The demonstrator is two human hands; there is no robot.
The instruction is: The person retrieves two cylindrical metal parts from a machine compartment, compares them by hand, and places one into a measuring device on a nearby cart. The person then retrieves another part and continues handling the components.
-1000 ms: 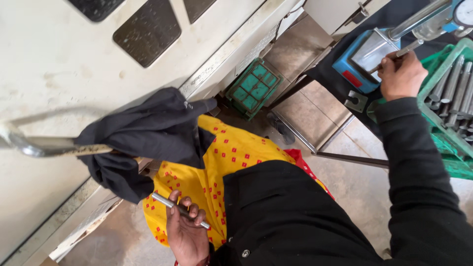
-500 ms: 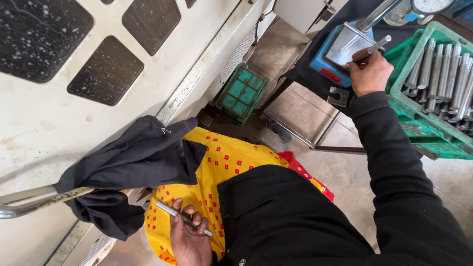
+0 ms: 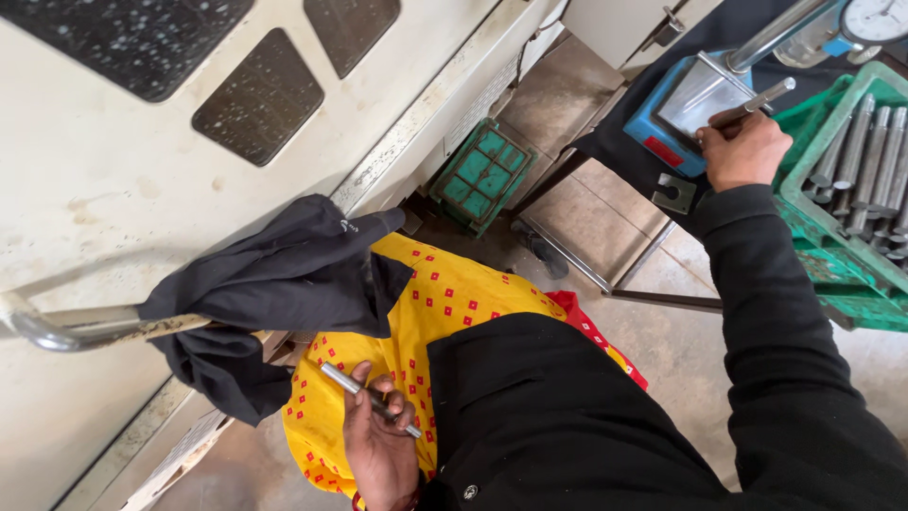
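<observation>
Head view, near edge: left hand (image 3: 378, 445) low in frame, fingers (image 3: 402, 414) curled around a short metal rod (image 3: 369, 399), which lies slanted across the palm over the yellow dotted cloth (image 3: 445, 303); black sleeve and jacket (image 3: 567, 426) fill the near right; a dark grey cloth (image 3: 284, 274) hangs over a bent metal handle bar (image 3: 85, 326) at left, on the cream machine panel (image 3: 142, 161); further out, floor level, a green grated block (image 3: 482, 175) sits against the base of the machine, beside a steel step plate (image 3: 591, 213); far right, right hand (image 3: 747, 147) raised at the tabletop, fingers closed on a second metal rod (image 3: 757, 102), its free end pointing up and right, its held end against the steel plate of a blue gauge stand (image 3: 676, 114); a dial indicator (image 3: 875, 17) stands above, partly cut off by the frame; just right of the hand, a green crate (image 3: 832, 237) holds a row of similar rods (image 3: 865, 156) laid side by side.
</observation>
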